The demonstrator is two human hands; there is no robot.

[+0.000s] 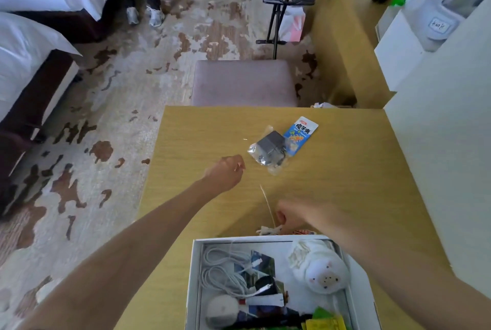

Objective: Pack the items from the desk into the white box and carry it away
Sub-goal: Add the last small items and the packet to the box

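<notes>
The white box [191,276] stands open at the desk's near edge, holding white cables, a white plush toy, a grey mouse and coloured packets. Farther out on the desk [345,170] lie a grey adapter in a clear plastic bag [269,150] and a blue snack packet [300,134]. My left hand [228,173] hovers just left of the bag with its fingers curled; I see nothing clearly in it. My right hand [292,216], blurred, is curled just beyond the box's far rim and pinches a thin white strand [265,199]. A small white item [268,230] and a red packet [304,232] lie under it.
A padded stool [244,82] stands against the desk's far edge. White cabinets [438,143] wall the right side, with bottles and a grey slipper on top. Beds stand at the left, a folding rack with towels at the back, and a person's shoes on the carpet.
</notes>
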